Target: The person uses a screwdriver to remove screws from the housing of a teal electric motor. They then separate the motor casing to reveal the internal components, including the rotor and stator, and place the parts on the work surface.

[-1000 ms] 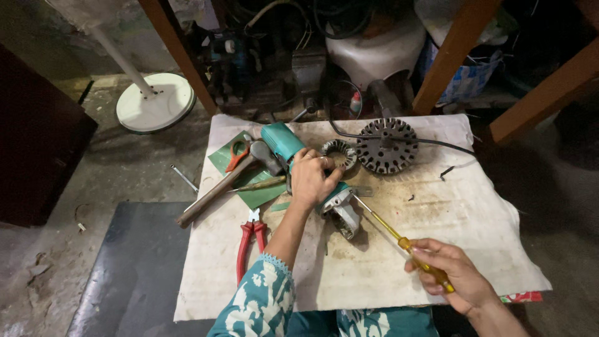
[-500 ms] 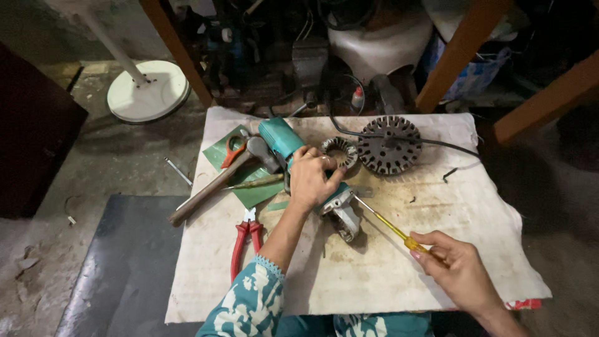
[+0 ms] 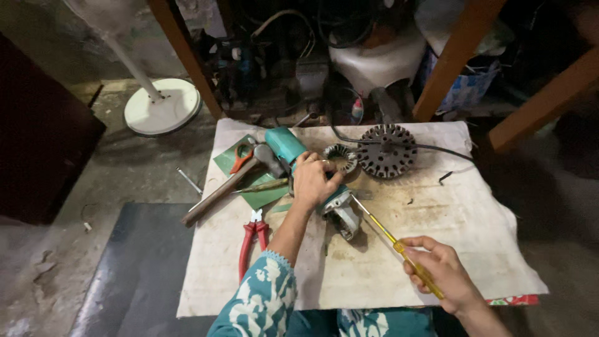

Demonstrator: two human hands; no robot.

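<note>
- The teal angle grinder (image 3: 299, 168) lies on the cloth-covered table (image 3: 474, 243), a little left of centre, its long axis running diagonally from the teal rear end at upper left down to the grey metal gear head (image 3: 342, 215) at lower right.
- The left hand (image 3: 314, 181) lies over the middle of the grinder body, its grip closed around the housing, pinning it to the table; the patterned sleeve (image 3: 262, 299) comes up from the near edge.
- The yellow-handled screwdriver (image 3: 390, 240) lies on a diagonal of its own, almost crossing the grinder's axis: its tip points up and left and meets, or nearly meets, the gear head, though actual contact is too fine to tell.
- The right hand (image 3: 440, 274) is at the lower right, well apart from the gear head, its grip wrapped around the screwdriver handle; so the gear head lies up and left of this hand, along the shaft.
- The left hand is the nearer one to the grinder; the right reaches it only through the tool.
- Just beyond the left hand sit a small wound coil ring (image 3: 340, 157) and a larger dark slotted disc (image 3: 387, 150) with a black cable trailing right.
- To the left lie a hammer (image 3: 231, 184), orange-handled scissors (image 3: 240, 159) on a green sheet, and red-handled pliers (image 3: 253, 240) nearer the person.
- On the floor beyond stands a white round fan base (image 3: 161, 106).
</note>
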